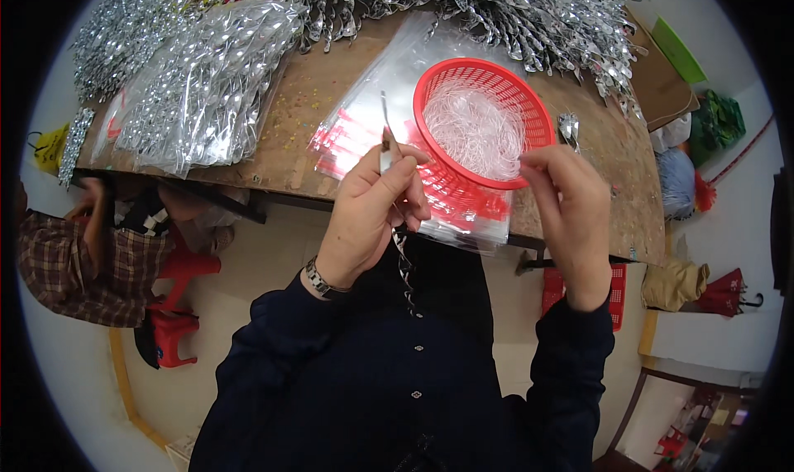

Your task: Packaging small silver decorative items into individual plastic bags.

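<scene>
My left hand (364,211) is closed round a slim tool (384,108) with a thin metal shaft pointing away from me; its exact kind I cannot make out. Beneath those fingers hangs a twisted silver foil strip (404,269). Beside the right rim of a red plastic basket (428,73), my right hand (571,207) has thumb and forefinger pinched together. Whatever is between them is too fine to tell. The basket holds a tangled heap of clear, thin threads (480,129) and stands on flat clear plastic bags with red print (351,141).
Bundles of silver foil strips (529,17) lie along the table's far side. A filled clear bag (215,83) rests at left on the wooden table (310,87). A person in a checked garment (91,265) sits at far left near red stools (174,335). A red crate (616,294) is below the table.
</scene>
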{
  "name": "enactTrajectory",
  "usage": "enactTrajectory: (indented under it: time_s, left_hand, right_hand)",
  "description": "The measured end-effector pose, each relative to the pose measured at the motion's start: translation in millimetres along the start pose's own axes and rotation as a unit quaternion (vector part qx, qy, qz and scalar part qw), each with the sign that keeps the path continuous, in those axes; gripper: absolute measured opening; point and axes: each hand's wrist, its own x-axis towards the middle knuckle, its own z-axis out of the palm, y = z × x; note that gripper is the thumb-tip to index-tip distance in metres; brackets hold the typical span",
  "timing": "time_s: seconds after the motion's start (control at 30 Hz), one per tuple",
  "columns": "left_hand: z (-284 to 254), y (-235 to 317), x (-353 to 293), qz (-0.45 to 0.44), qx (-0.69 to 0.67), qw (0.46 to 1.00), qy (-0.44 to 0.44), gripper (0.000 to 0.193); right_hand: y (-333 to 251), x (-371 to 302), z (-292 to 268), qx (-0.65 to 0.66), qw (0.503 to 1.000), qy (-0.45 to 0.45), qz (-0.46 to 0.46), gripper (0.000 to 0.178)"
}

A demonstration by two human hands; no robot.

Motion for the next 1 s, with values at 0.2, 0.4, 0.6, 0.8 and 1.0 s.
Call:
enactTrajectory:
  time_s: [0.2,0.4,0.6,0.8,1.0]
  left_hand:
    - [0.0,-9.5,-3.1,-0.040,0.024,0.999,0.005,0.022]
    - [7.4,-8.7,-4.5,-0.065,0.046,0.997,-0.008,0.022]
    - [4.6,-8.9,-5.2,-0.063,0.032,0.997,-0.021,0.018]
    - [5.3,0.0,-0.8,-0.058,0.032,0.998,-0.019,0.021]
    - [14.8,9.8,7.9,-0.055,0.031,0.997,-0.036,0.022]
  right_hand:
    - [30.8,26.4,22.8,-0.125,0.992,0.004,-0.023,0.007]
    - [56.2,43.0,45.4,-0.259,0.962,-0.069,-0.051,0.010]
    - [70.2,51.6,57.9,-0.272,0.954,-0.118,-0.046,0.007]
    - [57.6,61.5,28.8,-0.079,0.990,-0.117,0.021,0.006]
    - [46.0,53.9,9.4,0.207,0.956,-0.133,0.158,0.009]
